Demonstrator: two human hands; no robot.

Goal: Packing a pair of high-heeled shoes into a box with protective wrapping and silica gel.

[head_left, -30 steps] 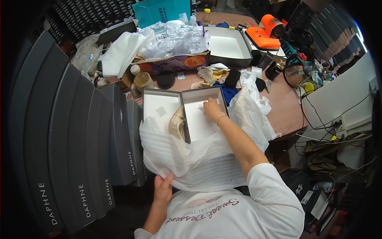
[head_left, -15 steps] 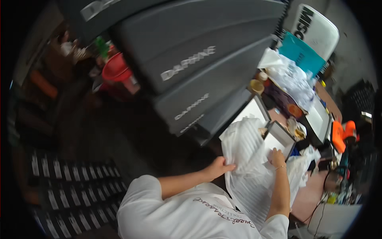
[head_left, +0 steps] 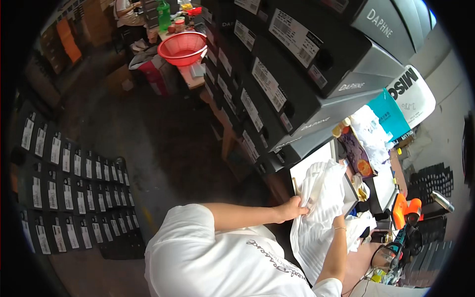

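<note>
My left hand [head_left: 292, 209] is closed on the left edge of a thin white ribbed wrapping sheet [head_left: 316, 198], thumb and fingers pinching it. Crumpled and bunched, the sheet hangs down toward my lap and lies over the work table. At its right side is my right hand [head_left: 339, 222], a bracelet on the wrist; its fingers go in behind the folds and are hidden. Part of an open white-lined box [head_left: 350, 192] with a dark rim shows beyond the sheet. Another white-lined box part [head_left: 308, 167] lies behind the bunched top.
A tall stack of black shoe boxes [head_left: 309, 113] rises just ahead. Beyond my right hand are an orange tool [head_left: 401, 210], a purple box [head_left: 354, 151] and a turquoise box [head_left: 393, 114]. More black boxes [head_left: 59, 190] stand in rows at left. A red basket [head_left: 182, 48] and a person [head_left: 129, 12] are farther back.
The view has swung, showing more of the stack's labelled sides. My right hand has drawn back from the open box, its fingers now behind the sheet. My left hand still grips the sheet.
</note>
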